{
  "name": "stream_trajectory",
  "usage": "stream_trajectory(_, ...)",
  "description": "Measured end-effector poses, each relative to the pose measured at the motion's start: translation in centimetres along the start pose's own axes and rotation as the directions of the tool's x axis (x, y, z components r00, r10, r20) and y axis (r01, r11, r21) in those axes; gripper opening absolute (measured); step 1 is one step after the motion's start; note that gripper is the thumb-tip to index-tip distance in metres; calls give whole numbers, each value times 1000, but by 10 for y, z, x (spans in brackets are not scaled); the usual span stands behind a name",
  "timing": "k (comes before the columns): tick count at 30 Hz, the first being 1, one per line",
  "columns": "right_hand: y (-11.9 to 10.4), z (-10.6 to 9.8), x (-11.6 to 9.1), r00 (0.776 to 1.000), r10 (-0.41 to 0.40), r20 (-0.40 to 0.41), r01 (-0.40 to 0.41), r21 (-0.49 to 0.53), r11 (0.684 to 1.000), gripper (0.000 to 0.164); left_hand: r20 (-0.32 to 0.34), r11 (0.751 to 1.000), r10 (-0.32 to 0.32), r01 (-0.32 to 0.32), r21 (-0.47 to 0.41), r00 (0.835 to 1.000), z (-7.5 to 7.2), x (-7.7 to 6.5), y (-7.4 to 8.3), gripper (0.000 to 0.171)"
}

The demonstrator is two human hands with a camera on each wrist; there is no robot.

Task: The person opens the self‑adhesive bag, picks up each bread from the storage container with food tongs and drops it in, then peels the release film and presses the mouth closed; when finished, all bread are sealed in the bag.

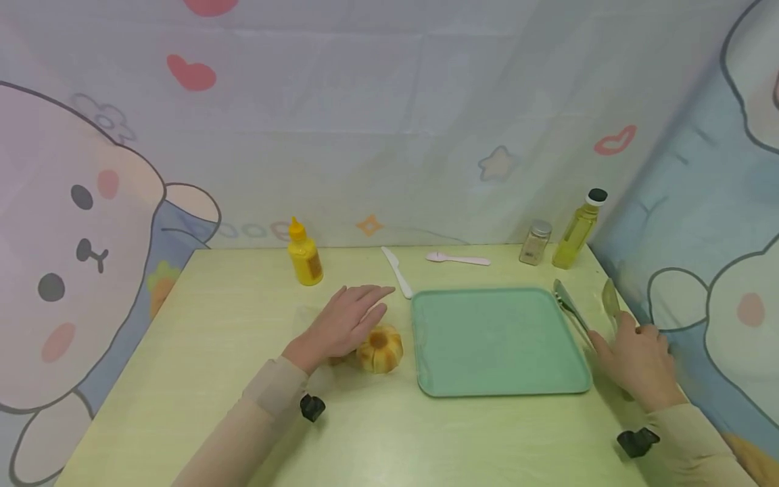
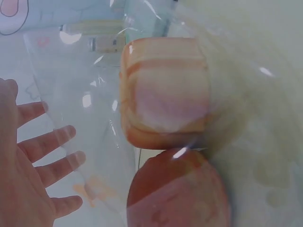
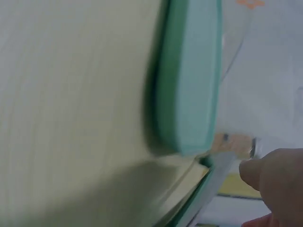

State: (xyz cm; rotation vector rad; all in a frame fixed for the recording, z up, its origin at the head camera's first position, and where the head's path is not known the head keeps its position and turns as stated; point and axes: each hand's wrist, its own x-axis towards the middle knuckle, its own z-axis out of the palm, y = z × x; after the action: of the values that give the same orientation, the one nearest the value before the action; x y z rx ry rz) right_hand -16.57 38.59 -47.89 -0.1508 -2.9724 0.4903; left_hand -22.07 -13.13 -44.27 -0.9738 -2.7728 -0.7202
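My left hand [image 1: 348, 323] is held out with straight fingers beside a golden, ribbed bun [image 1: 380, 350], which it partly overlaps in the head view. In the left wrist view those fingers are spread and hold nothing. Behind a clear plastic surface [image 2: 99, 109] there, a bread-like block [image 2: 165, 92] and a reddish-pink round slice [image 2: 180, 191] show. On the right, my right hand [image 1: 639, 358] grips a pair of tongs [image 1: 572, 306], thumb against one arm and fingers over the other. The arms stand apart with nothing between them. Part of the tongs is hidden under the palm.
A green tray [image 1: 499, 341] lies between the hands. Behind it are a white plastic knife [image 1: 397, 272] and a pale pink fork [image 1: 459, 259]. A yellow squeeze bottle [image 1: 305, 257] stands back left; a spice jar [image 1: 535, 242] and an oil bottle [image 1: 578, 233] stand back right.
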Motion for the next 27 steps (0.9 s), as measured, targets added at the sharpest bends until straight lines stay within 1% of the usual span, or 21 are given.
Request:
stream_trajectory(3, -17, -3, -2, 994, -80, -74, 84, 42, 996, 69, 13, 1000, 7, -7, -7, 1000, -3, 6, 0, 50)
stream_trajectory(4, -23, -4, -2, 991, -111, -76, 116, 62, 991, 67, 19, 1000, 11, -11, -6, 1000, -3, 8, 0, 50)
stream_trajectory(6, -40, -5, -3, 986, -160, -49, 165, 120, 979, 65, 32, 1000, 20, -20, -7, 999, -5, 11, 1, 48)
stream_trajectory(8, -58, -5, -7, 976, -215, -24, 216, 173, 961, 59, 57, 1000, 15, -14, -19, 998, -6, 15, 2, 48)
stream_trajectory(11, -87, -4, -13, 959, -281, 18, 269, 238, 933, 53, 116, 999, -4, 9, -38, 993, -5, 21, 3, 49)
stream_trajectory(15, -119, 5, -21, 925, -375, 57, 334, 348, 876, 46, 208, 997, -19, 34, -73, 978, -3, 29, 5, 49)
stream_trajectory(18, -139, 16, -25, 890, -441, 114, 353, 439, 826, 45, 267, 995, -8, 35, -96, 964, -2, 36, 7, 42)
stream_trajectory(21, -158, 25, -28, 847, -502, 176, 355, 514, 781, 47, 315, 996, 12, 17, -88, 949, -1, 43, 9, 41)
stream_trajectory(24, -176, 32, -29, 800, -554, 231, 345, 579, 739, 49, 361, 998, 13, 12, -68, 932, -1, 48, 11, 50)
stream_trajectory(25, -181, 34, -30, 784, -569, 249, 335, 602, 725, 49, 374, 999, 15, 6, -54, 927, 0, 49, 11, 55)
stream_trajectory(27, -192, 37, -32, 755, -589, 290, 295, 651, 699, 52, 400, 999, 1, 17, -44, 917, 0, 51, 13, 67)
